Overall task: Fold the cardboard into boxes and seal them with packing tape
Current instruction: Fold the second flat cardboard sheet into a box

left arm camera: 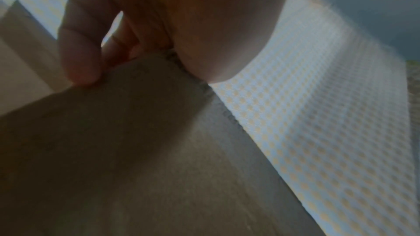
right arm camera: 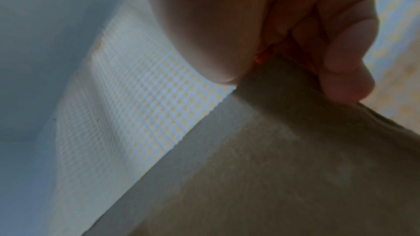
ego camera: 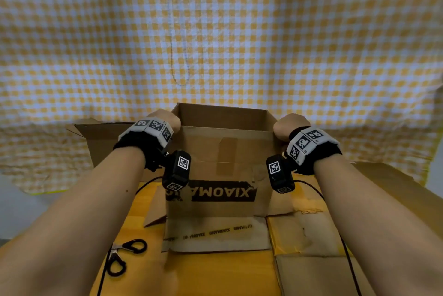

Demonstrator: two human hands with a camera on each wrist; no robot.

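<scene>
A brown cardboard box (ego camera: pixel 215 156) with a black printed band stands upright on the table, its top open and its near flap (ego camera: pixel 215 235) lying flat toward me. My left hand (ego camera: pixel 167 119) grips the box's upper left corner, and my right hand (ego camera: pixel 286 125) grips the upper right corner. In the left wrist view the fingers (left arm camera: pixel 79 55) and thumb pinch the cardboard edge (left arm camera: pixel 159 132). The right wrist view shows fingers (right arm camera: pixel 341 71) curled over the cardboard edge (right arm camera: pixel 295 150) in the same way. No tape roll is in view.
Black-handled scissors (ego camera: pixel 124 257) lie on the yellow table (ego camera: pixel 134 211) at front left. Another open box (ego camera: pixel 96 142) stands behind at left, and flat cardboard (ego camera: pixel 311 235) lies at right. A yellow checked cloth (ego camera: pixel 215 43) hangs behind.
</scene>
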